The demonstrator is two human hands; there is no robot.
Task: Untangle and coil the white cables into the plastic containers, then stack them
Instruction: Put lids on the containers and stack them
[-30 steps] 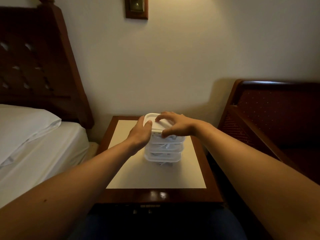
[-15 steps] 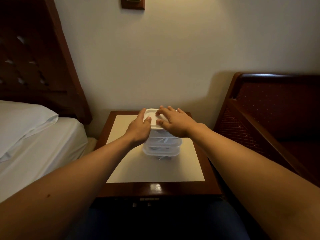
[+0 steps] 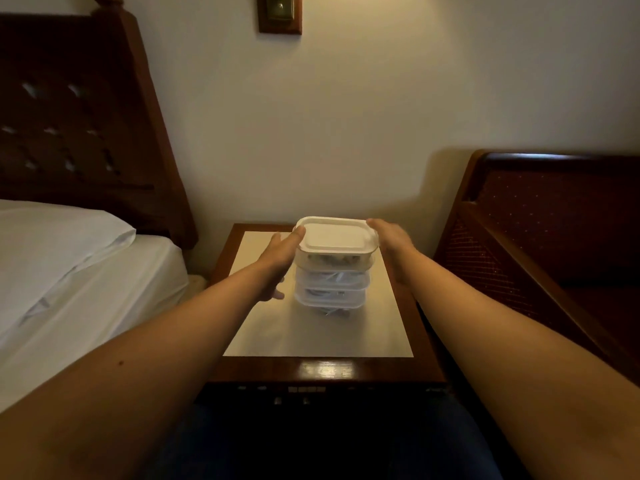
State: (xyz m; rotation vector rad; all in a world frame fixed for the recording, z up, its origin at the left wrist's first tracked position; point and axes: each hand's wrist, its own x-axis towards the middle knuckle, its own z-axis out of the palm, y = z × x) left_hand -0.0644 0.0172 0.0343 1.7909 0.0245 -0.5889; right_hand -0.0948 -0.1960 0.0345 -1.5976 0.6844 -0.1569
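Note:
Three clear plastic containers with white lids stand stacked on the bedside table. The top container sits slightly askew on the middle container and the bottom container. Coiled white cables show dimly through the walls. My left hand presses the stack's left side, thumb on the top lid's corner. My right hand lies against the top container's right side, fingertips at the lid's rim. The top container is held between both hands.
A bed with white sheets and a pillow lies left of the table under a dark wooden headboard. A dark wooden seat stands close on the right. The wall is right behind the table.
My right hand has slid off the top of the lid to the container's right side. My left hand stays at the left side. The lid's top is now uncovered.

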